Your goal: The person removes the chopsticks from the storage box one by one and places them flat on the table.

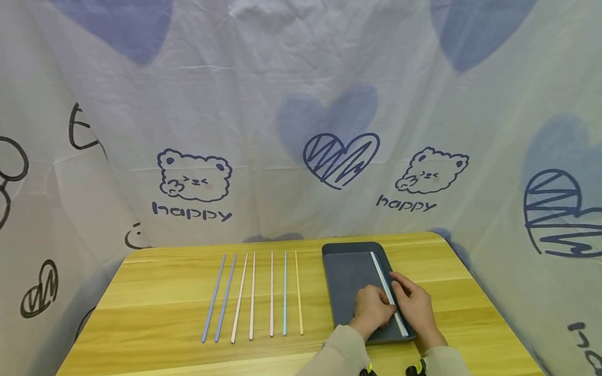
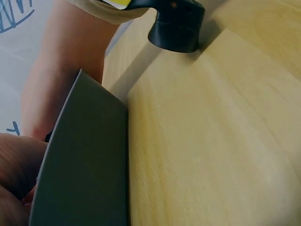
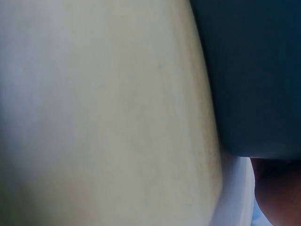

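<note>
In the head view, a dark grey tray point(image 1: 340, 271) stands at the right of the table. A light-coloured pair of chopsticks point(image 1: 382, 279) lies along its right side. My left hand point(image 1: 373, 308) reaches over the tray, fingers curled at the lower half of this pair, and appears to pinch it. Beside the tray's right rim is my right hand point(image 1: 416, 308), its thumb and fingers loosely bent close to the chopsticks. The tray wall point(image 2: 84, 165) hides part of a hand point(image 2: 19, 165) in the left wrist view. Mostly table and tray point(image 3: 258, 70) fill the right wrist view.
Left of the tray, several single chopsticks lie side by side: purple-blue point(image 1: 213, 297), pale pink point(image 1: 252, 297), light blue point(image 1: 285, 295) and yellow point(image 1: 299, 295). The wooden table point(image 1: 155, 292) meets a printed cloth point(image 1: 263, 120) behind. A black wrist device point(image 2: 176, 28) shows above the tabletop.
</note>
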Available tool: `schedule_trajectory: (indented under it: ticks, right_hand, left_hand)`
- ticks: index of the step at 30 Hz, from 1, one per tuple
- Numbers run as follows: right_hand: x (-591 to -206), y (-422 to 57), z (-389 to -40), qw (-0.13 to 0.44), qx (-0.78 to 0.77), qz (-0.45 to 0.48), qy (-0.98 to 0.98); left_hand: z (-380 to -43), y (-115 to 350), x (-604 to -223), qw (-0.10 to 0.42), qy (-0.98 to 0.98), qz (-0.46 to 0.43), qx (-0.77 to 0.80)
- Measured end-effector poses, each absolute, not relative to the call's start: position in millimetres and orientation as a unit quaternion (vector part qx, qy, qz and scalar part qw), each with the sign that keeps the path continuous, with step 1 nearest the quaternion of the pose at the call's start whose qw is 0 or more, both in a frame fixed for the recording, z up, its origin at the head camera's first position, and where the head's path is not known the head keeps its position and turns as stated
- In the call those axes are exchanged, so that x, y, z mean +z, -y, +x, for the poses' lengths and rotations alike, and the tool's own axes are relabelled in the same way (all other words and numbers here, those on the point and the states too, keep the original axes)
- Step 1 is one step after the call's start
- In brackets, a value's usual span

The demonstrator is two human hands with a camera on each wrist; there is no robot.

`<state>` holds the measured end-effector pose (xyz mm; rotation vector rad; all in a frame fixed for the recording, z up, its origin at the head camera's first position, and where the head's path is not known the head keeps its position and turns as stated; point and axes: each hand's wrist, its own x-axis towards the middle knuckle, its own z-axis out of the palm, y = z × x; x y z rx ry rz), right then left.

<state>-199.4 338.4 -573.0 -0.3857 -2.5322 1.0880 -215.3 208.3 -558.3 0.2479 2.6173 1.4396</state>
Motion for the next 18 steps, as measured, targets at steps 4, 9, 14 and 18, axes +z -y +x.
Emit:
schedule_trajectory:
  ticks: [4, 9, 14, 18]
  right_hand:
    - [-570.9, -337.5, -199.7, 0.175, 0.39, -0.134, 0.894]
    - [-569.7, -337.6, -199.4, 0.176, 0.386, -0.133, 0.896]
    - [-570.7, -338.6, -199.8, 0.17, 0.392, -0.134, 0.894]
    - [-572.6, -339.1, -199.2, 0.163, 0.391, -0.138, 0.895]
  left_hand:
    - [-215.3, -208.9, -556.5, 0.071, -0.872, 0.069, 0.479]
    - [-214.7, -209.9, -554.9, 0.076, -0.869, 0.054, 0.486]
    - [-215.2, -211.7, -554.0, 0.069, -0.878, 0.047, 0.472]
    - [-216.0, -213.4, -555.2, 0.068, -0.888, 0.048, 0.452]
